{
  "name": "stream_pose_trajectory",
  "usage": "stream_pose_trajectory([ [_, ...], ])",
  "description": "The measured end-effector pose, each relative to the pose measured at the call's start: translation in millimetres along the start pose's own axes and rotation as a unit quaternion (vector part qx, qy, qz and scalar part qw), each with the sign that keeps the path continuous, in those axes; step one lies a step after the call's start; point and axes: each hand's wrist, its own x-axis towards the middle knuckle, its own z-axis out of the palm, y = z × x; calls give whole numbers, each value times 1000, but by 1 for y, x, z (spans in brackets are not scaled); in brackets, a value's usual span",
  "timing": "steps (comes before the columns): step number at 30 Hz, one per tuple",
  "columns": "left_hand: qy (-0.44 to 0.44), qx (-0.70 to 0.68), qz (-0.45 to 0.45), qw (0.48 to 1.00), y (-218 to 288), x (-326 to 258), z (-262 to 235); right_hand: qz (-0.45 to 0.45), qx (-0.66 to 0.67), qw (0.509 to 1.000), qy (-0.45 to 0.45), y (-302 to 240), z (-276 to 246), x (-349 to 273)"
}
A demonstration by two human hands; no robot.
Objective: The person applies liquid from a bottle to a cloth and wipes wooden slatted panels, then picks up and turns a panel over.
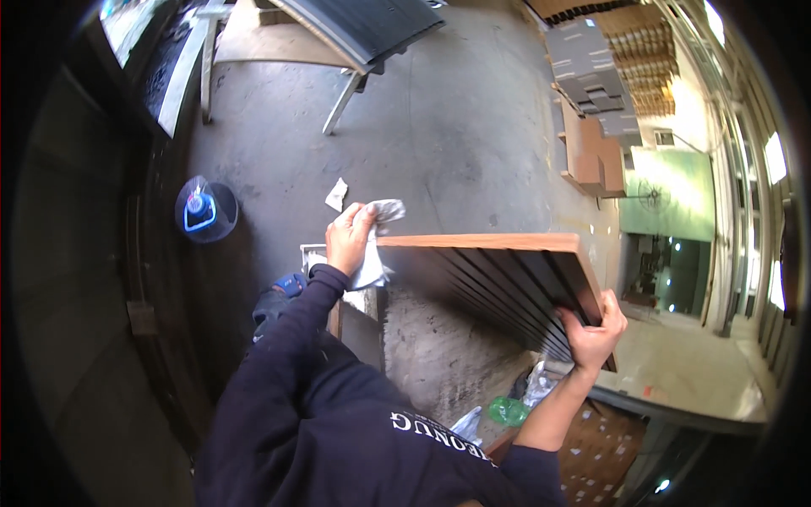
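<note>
A dark grooved panel (507, 291) with a wood-coloured edge stands tilted in front of me. My right hand (594, 334) is closed around its right side, thumb on the grooved face and fingers over the edge. At the panel's upper left corner, my left hand (346, 241) is closed on a crumpled white cloth (370, 269). Part of the cloth sticks up past the fingers, and the rest hangs down beside the corner. What supports the panel from below is mostly hidden.
A large clear bottle with a blue handle (201, 221) stands on the floor at left, and a white scrap (336, 194) lies ahead. Dark panels (372, 29) rest on a stand at the far side. Cardboard boxes (591, 156) are at right; a green plastic bottle (507, 411) lies near my right forearm.
</note>
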Motion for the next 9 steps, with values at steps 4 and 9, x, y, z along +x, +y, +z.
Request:
stream_pose_trajectory([
  [4, 4, -161, -210, 964, -155, -5, 0, 4, -28, 999, -16, 16, -4, -11],
  [9, -57, -537, -352, 764, -116, -8, -27, 9, -3, 1000, -28, 6, -9, -8],
])
